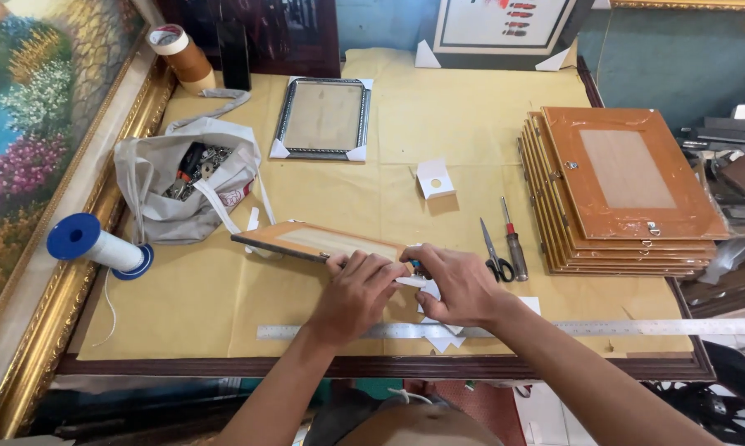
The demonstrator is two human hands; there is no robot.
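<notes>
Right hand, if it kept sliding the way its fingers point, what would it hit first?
The right hand points left, toward the left hand, which it nearly touches at the white corner piece on the wooden frame. It would probably meet those left fingers first, though depth is unclear.

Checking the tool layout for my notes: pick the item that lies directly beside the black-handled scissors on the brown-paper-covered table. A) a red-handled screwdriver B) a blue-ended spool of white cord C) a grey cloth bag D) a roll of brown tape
A: the red-handled screwdriver lies just right of the black-handled scissors on the brown-paper-covered table, while the spool, tape and bag sit far off on the left side.
</notes>
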